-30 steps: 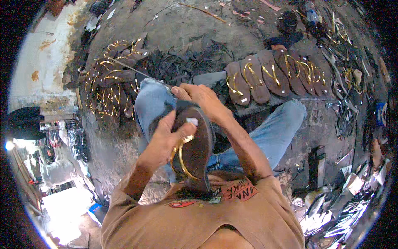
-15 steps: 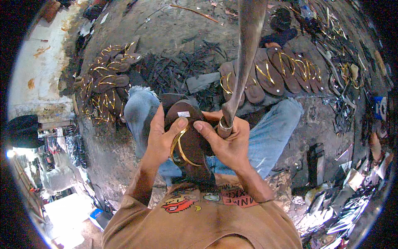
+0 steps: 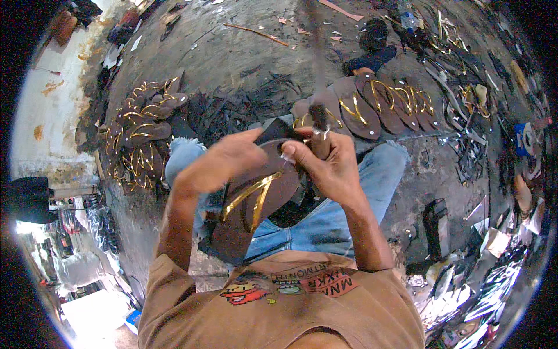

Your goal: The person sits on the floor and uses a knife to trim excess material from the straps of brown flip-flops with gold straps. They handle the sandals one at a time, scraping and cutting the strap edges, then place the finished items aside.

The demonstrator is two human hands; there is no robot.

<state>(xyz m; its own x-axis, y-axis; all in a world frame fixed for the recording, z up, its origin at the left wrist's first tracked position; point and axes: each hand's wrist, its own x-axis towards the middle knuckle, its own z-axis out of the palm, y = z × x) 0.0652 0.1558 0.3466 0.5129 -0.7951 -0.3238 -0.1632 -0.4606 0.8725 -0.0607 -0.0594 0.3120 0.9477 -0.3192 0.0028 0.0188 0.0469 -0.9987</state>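
A brown flip-flop sandal (image 3: 283,189) with a gold V-shaped strap lies tilted over my lap. My right hand (image 3: 332,168) grips a knife (image 3: 320,142) by its handle, the narrow blade smeared and pointing up toward the camera. The thumb of that hand pinches a small whitish piece (image 3: 287,156), perhaps the label, by the sandal's far end. My left hand (image 3: 226,160) hovers over the far left part of the sandal, its fingers blurred by motion. A dark flat piece (image 3: 274,132) shows just beyond the sandal.
A heap of gold-strapped sandals (image 3: 142,125) lies on the floor at the left. More sandals (image 3: 363,110) stand in a row at the far right. Dark scrap strips (image 3: 226,99) are piled between them. Papers and scraps (image 3: 465,279) clutter the near right.
My left hand has come off the strap and moved over the sandal's far end. The sandal has turned and tilted. The white label no longer shows flat on it; the knife has swung left.
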